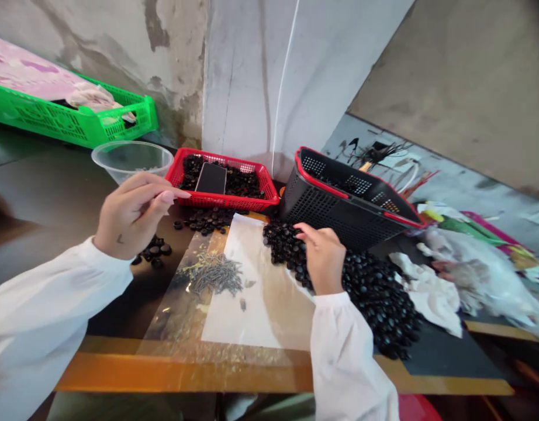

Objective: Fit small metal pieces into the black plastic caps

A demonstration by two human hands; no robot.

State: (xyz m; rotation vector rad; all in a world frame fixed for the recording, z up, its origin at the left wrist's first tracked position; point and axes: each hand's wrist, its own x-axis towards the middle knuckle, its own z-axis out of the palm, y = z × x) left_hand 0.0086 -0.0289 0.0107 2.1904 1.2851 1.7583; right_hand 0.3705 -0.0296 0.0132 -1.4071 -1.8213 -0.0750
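Note:
My left hand (131, 215) hangs in front of the red basket (234, 202), thumb and fingers pressed together in a pinch. Whatever is between those fingertips is too small to make out. Over the large pile of small round black pieces (375, 298), my right hand (325, 257) has thumb and forefinger closed at the pile's upper left part. I cannot make out what the pinch holds. Between the hands lie a white paper sheet (269, 292) and a heap of thin grey metal pins or screws (217, 275). Smaller groups of black pieces (154, 251) lie by my left wrist.
A dark phone-like slab (211, 178) rests on black pieces in the red basket. A clear plastic tub (131, 153) stands to its left, a black basket with red rim (326, 204) to its right. A green crate (94, 126), crumpled white cloth (431, 292) and plastic bags (493, 275) flank the table.

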